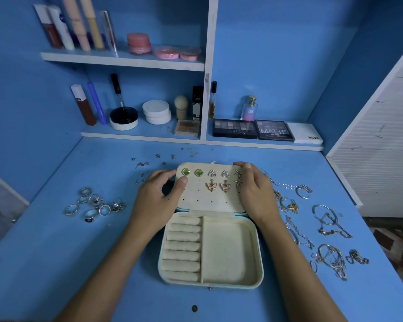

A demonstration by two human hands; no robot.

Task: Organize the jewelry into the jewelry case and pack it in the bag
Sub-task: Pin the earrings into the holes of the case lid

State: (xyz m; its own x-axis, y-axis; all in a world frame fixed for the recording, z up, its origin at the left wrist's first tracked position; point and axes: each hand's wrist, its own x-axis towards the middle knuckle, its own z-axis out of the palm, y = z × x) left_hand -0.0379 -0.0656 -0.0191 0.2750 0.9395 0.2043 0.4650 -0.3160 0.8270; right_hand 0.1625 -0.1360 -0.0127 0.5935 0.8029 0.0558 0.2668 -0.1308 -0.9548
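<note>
Blue desk [79, 263]: case [258, 252], rings [94, 204], perhaps chains [330, 228].

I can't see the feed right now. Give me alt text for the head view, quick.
Both hands hold the raised lid panel of an open cream jewelry case on a blue desk: the left hand at its left edge, the right hand at its right. Earrings are pinned on the panel; the tray below holds nothing. Rings lie loose at left, chains and bracelets at right.
</note>
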